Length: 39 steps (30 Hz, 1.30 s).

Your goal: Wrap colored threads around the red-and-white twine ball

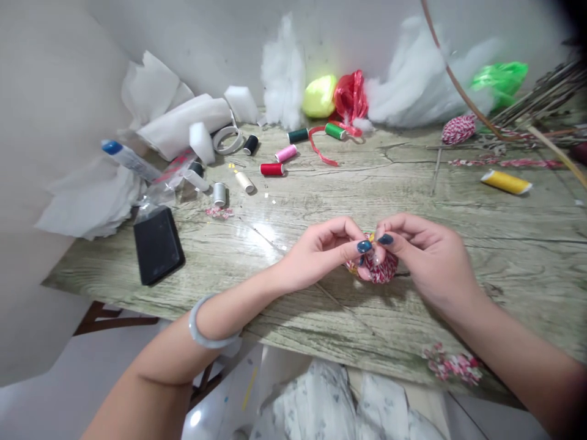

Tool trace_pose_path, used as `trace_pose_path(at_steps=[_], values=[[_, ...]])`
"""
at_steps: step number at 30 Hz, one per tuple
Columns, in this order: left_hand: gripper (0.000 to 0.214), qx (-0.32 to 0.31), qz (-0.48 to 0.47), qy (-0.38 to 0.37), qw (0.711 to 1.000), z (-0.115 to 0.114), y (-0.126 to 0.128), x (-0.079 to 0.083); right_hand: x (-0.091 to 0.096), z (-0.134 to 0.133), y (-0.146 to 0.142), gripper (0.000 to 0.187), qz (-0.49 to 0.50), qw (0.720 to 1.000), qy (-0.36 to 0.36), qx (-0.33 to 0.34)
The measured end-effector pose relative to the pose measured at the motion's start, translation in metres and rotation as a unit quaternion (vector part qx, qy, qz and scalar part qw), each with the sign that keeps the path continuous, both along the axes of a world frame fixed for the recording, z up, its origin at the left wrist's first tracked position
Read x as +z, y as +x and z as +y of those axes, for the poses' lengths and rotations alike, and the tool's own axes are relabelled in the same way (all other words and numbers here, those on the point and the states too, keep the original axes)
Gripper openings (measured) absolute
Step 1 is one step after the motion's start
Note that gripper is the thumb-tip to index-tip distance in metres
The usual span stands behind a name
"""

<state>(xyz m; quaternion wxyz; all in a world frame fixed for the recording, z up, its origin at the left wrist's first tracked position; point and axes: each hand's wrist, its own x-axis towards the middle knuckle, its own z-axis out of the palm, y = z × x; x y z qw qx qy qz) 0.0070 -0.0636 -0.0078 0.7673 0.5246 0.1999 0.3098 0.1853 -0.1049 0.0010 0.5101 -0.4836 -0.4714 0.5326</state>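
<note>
A small ball wrapped in red-and-white twine is held just above the wooden table, in front of me. My left hand grips it from the left, thumb and fingers closed against its side. At the top of the ball, my right hand pinches with thumb and forefinger by a bit of yellow thread. The fingertips of both hands almost meet there and partly cover the thread. A thin dark stick pokes out on the ball's right side.
Several thread spools, among them a red one and a yellow one, lie on the table. A black phone is at left. White stuffing lines the wall. Another twine-wrapped ball and twigs are at right.
</note>
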Motion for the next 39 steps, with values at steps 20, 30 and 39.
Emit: trace_pose_path(at_steps=[20, 30, 39], values=[[0.007, 0.175, 0.052, 0.389, 0.903, 0.008, 0.001, -0.015, -0.016, 0.002, -0.009, 0.015, -0.073, 0.991, 0.077, -0.084], [0.007, 0.193, 0.029, 0.442, 0.875, 0.013, 0.002, -0.017, -0.019, 0.009, -0.011, 0.013, -0.068, 0.991, 0.078, -0.084], [0.002, 0.206, 0.065, 0.458, 0.862, 0.006, 0.008, -0.016, -0.028, 0.008, -0.015, 0.007, -0.123, 0.977, 0.118, -0.13]])
